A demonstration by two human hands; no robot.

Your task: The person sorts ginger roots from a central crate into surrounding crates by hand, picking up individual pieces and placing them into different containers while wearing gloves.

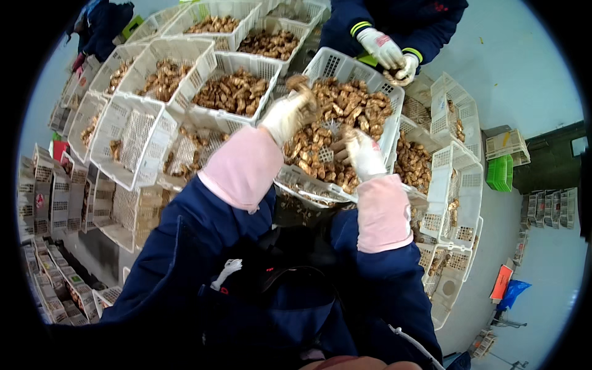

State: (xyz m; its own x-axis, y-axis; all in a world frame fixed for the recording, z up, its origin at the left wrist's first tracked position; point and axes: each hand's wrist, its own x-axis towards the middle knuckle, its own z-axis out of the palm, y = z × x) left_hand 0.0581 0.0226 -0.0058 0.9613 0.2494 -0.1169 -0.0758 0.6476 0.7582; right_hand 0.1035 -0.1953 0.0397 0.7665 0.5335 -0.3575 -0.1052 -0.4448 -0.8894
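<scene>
My left hand [285, 118], in a white glove browned at the fingers, is closed around a brown mushroom [297, 82]. It is raised over the left rim of a white plastic crate [396, 114] heaped with brown, elongated mushrooms [345, 102]. My right hand [365, 154], also gloved and soiled at the fingertips, hangs low over the same heap. Its fingers are apart, and I make out nothing held in them. Whether those fingertips touch the mushrooms is hard to tell. Pink cuffs cover both my wrists.
Opposite me, a co-worker's white-gloved hands [394, 55] meet over the crate's far right corner. More white crates of mushrooms [237, 92] stand at the left, and others [453, 191] line the right. A green crate [500, 172] sits on the floor farther right.
</scene>
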